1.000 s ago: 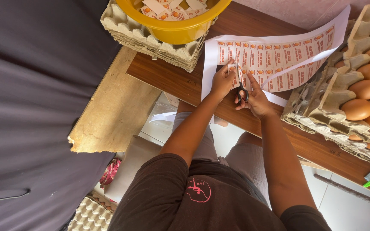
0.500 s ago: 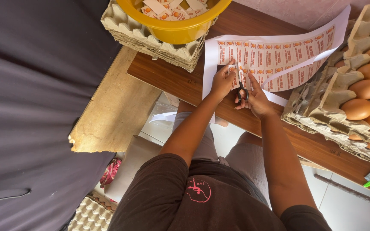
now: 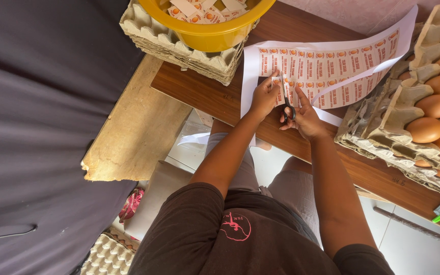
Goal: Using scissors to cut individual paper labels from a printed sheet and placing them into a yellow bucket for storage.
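A dark shirt (image 3: 240, 239) fills the near edge of the view, and grey trousers (image 3: 260, 168) are seen beyond it; both forearms are stretched out from there to the worktop (image 3: 204, 94), a brown wooden board. The right hand (image 3: 305, 116) is closed around the handles of dark scissors (image 3: 290, 108), the fingers threaded through them; the blades are pointed away into the sheet (image 3: 327, 69), and how far they are parted cannot be told. The left hand (image 3: 265, 95) is shut on the sheet's near edge, just left of the blades, with a narrow strip of labels pinched between thumb and fingers; the two hands are set just beside each other. The sheet, white and printed with rows of small orange labels, is spread across the worktop's middle, its right end lifted over a tray (image 3: 378, 122). That grey pulp tray is loaded with brown eggs (image 3: 434, 104) at the right. Farther off, at the left, a yellow bowl (image 3: 215, 33) of cut labels is seated on a stack of empty trays (image 3: 179, 51). A dark cloth (image 3: 42, 127) is hung along the left side.
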